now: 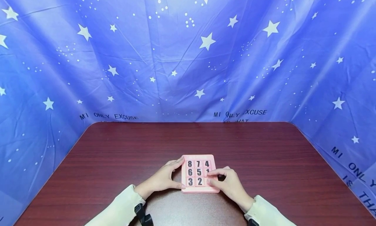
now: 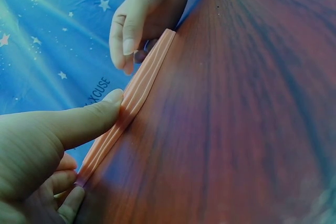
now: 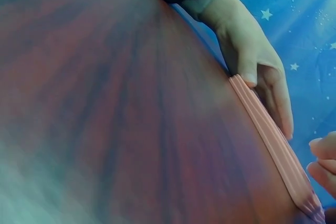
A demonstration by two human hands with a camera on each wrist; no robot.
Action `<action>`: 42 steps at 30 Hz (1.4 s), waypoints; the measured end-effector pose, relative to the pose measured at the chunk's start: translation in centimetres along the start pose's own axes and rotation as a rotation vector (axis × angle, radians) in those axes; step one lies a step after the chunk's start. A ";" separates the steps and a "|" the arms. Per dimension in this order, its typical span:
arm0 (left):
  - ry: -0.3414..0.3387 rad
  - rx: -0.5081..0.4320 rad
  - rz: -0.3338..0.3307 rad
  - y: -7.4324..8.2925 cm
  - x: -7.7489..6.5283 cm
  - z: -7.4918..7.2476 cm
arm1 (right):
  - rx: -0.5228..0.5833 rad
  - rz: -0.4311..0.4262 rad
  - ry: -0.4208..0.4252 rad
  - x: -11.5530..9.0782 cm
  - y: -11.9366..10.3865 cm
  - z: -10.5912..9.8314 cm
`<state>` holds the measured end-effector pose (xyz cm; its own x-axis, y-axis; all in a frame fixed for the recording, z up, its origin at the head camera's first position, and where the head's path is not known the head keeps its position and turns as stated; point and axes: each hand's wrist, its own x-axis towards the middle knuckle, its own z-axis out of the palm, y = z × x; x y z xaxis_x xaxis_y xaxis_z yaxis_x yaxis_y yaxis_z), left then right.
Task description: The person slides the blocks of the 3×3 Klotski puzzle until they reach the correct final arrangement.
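Eight numbered tiles [image 1: 199, 172] show in a pink puzzle frame [image 1: 199, 190] that lies flat on a dark red-brown tabletop [image 1: 132, 144], with a person's hands at either side of it. At the frame's left side, the left hand [image 1: 161, 177] grips the edge, its thumb pressed to the near corner and its fingers reaching along to the far corner, with a wide gap between thumb and forefinger. The left wrist view shows the thumb against the frame's ridged near side and other fingers bent round its left end.

Over the frame's right side, the right hand [image 1: 232, 185] extends its forefinger and thumb, the tips slightly parted. The forefinger partly covers the "1" tile in the right column, middle row; the thumb lies across the space below it. Whether the fingertips press down cannot be told, nor what the thumb hides.

From the frame's far row to its near one, the digits read 8, 7, 4; 6, 5, 1; then 3, 2. Pale sleeves [image 1: 116, 209] reach in from the frame's near side. Beyond it hangs a blue, star-printed cloth [image 1: 158, 33].
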<state>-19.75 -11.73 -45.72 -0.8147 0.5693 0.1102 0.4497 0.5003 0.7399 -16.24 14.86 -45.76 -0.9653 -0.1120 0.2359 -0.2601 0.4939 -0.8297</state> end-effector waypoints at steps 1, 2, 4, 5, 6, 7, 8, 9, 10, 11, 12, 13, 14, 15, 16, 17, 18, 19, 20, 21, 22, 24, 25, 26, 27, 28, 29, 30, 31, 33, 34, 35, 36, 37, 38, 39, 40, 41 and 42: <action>0.000 0.002 0.000 0.0 0.0 0.0 | 0.006 -0.008 -0.002 0.1 0.1 -0.1; 0.000 0.004 0.000 0.0 0.0 0.0 | 0.011 -0.015 -0.003 0.3 0.2 -0.2; 0.001 0.004 0.002 0.0 0.0 0.0 | 0.017 -0.027 -0.004 0.6 0.5 -0.3; 0.001 0.003 0.003 0.0 0.0 0.0 | 0.016 -0.031 -0.007 0.7 0.6 -0.4; 0.002 0.000 0.004 0.0 0.0 0.0 | 0.015 -0.034 -0.007 0.8 0.7 -0.5; 0.002 -0.002 0.006 0.0 0.0 0.0 | 0.006 -0.036 -0.009 1.0 0.8 -0.6; 0.003 -0.002 0.008 0.0 0.0 0.0 | -0.004 -0.035 -0.011 1.1 0.9 -0.6; 0.003 -0.003 0.007 -0.1 0.0 0.0 | -0.011 -0.033 -0.015 1.1 0.9 -0.7; 0.003 -0.002 0.007 -0.1 0.0 0.0 | -0.024 -0.033 -0.021 1.2 1.0 -0.8; 0.003 -0.002 0.007 -0.1 0.0 0.0 | -0.033 -0.032 -0.028 1.3 1.0 -0.8; 0.002 0.000 0.007 -0.1 0.0 0.0 | -0.040 -0.030 -0.034 1.3 1.1 -0.8; 0.002 0.002 0.008 -0.2 0.0 0.1 | -0.049 -0.029 -0.038 1.4 1.1 -0.9; 0.002 0.005 0.009 -0.2 0.0 0.1 | -0.051 -0.028 -0.043 1.5 1.2 -0.9; 0.003 0.005 0.012 -0.3 0.0 0.1 | -0.053 -0.029 -0.046 1.5 1.3 -0.9; 0.004 0.006 0.015 -0.3 0.0 0.2 | -0.060 -0.033 -0.046 1.5 1.3 -0.9; 0.004 0.006 0.017 -0.3 0.0 0.2 | -0.061 -0.035 -0.046 1.6 1.4 -1.0; 0.005 0.007 0.019 -0.3 0.0 0.2 | -0.067 -0.036 -0.045 1.6 1.4 -1.0; 0.005 0.008 0.020 -0.3 0.0 0.2 | -0.070 -0.035 -0.043 1.6 1.4 -1.0; 0.005 0.009 0.019 -0.3 0.0 0.2 | -0.072 -0.037 -0.043 1.7 1.5 -1.1; 0.005 0.012 0.018 -0.3 0.0 0.1 | -0.075 -0.042 -0.044 1.7 1.5 -1.1; 0.004 0.013 0.015 -0.2 0.0 0.1 | -0.075 -0.042 -0.046 1.7 1.5 -1.2; 0.002 0.018 0.011 -0.1 0.0 0.1 | -0.069 -0.043 -0.054 1.7 1.6 -1.2; 0.002 0.023 0.009 -0.1 0.0 0.1 | -0.064 -0.046 -0.058 1.8 1.6 -1.3; 0.002 0.025 0.007 -0.1 0.0 0.0 | -0.062 -0.054 -0.063 1.8 1.7 -1.3; 0.002 0.027 0.007 -0.1 0.0 0.0 | -0.064 -0.057 -0.067 1.8 1.7 -1.3; 0.002 0.029 0.008 -0.1 0.0 0.0 | -0.068 -0.060 -0.070 1.8 1.8 -1.3; 0.002 0.031 0.008 -0.1 0.0 0.0 | -0.072 -0.068 -0.073 1.8 1.8 -1.3; 0.003 0.031 0.008 0.0 0.0 0.1 | -0.075 -0.075 -0.076 1.8 1.9 -1.3; 0.003 0.030 0.007 0.0 0.0 0.0 | -0.079 -0.082 -0.079 1.8 1.9 -1.3; 0.002 0.027 0.007 0.0 0.0 0.0 | -0.085 -0.088 -0.081 1.8 2.0 -1.3; 0.002 0.026 0.006 0.1 0.0 0.0 | -0.082 -0.091 -0.082 1.8 2.0 -1.4; 0.002 0.025 0.004 0.1 0.0 0.0 | -0.080 -0.094 -0.083 1.8 2.0 -1.4; 0.001 0.024 0.002 0.1 0.0 0.0 | -0.076 -0.094 -0.085 1.8 2.0 -1.4; 0.001 0.023 0.002 0.2 0.0 0.0 | -0.075 -0.093 -0.086 1.8 2.0 -1.4; 0.000 0.022 0.000 0.2 0.0 0.0 | -0.072 -0.090 -0.089 1.8 2.0 -1.4; 0.000 0.022 -0.001 0.2 0.0 0.0 | -0.068 -0.090 -0.091 1.8 1.9 -1.5; 0.001 0.020 -0.003 0.2 0.0 -0.1 | -0.064 -0.087 -0.093 1.8 1.9 -1.5; 0.000 0.020 -0.003 0.3 0.0 -0.1 | -0.062 -0.085 -0.095 1.8 1.9 -1.5; 0.000 0.020 -0.003 0.3 0.0 -0.1 | -0.057 -0.082 -0.097 1.8 1.9 -1.5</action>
<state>-19.62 -11.64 -45.45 -0.8163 0.5674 0.1079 0.4541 0.5149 0.7271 -18.47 16.89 -46.15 -0.9394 -0.2352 0.2495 -0.3389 0.5273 -0.7791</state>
